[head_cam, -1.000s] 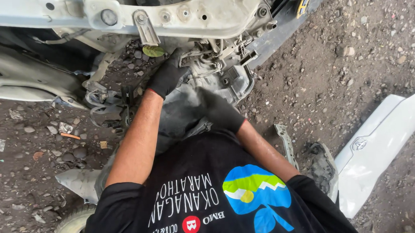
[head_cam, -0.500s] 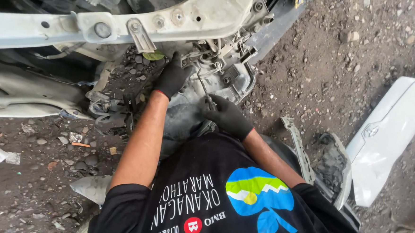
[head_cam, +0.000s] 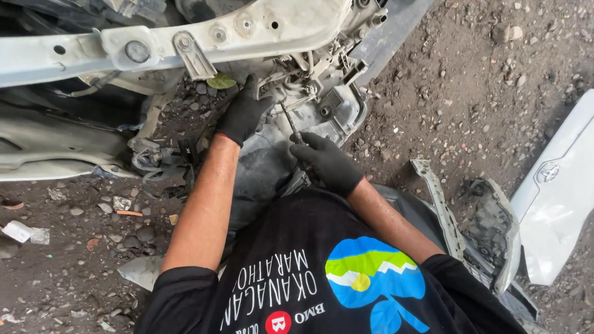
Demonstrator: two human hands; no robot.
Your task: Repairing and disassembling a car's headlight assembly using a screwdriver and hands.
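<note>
Head view looked down at two black-gloved hands under a broken car front. Left hand had its fingers curled around a grey car part below the white metal beam. Right hand had its fingers wrapped tight around a thin screwdriver, pointing up into that part. White bumper piece lay well apart on the dirt.

Both hands, left hand and right hand, wear matt black cloth gloves; the tool between them looks like dull metal. At twelve o'clock, the painted metal crossmember is smooth, off-white, grimy. At three o'clock, a glossy white body panel lies on rough gravel ground
</note>
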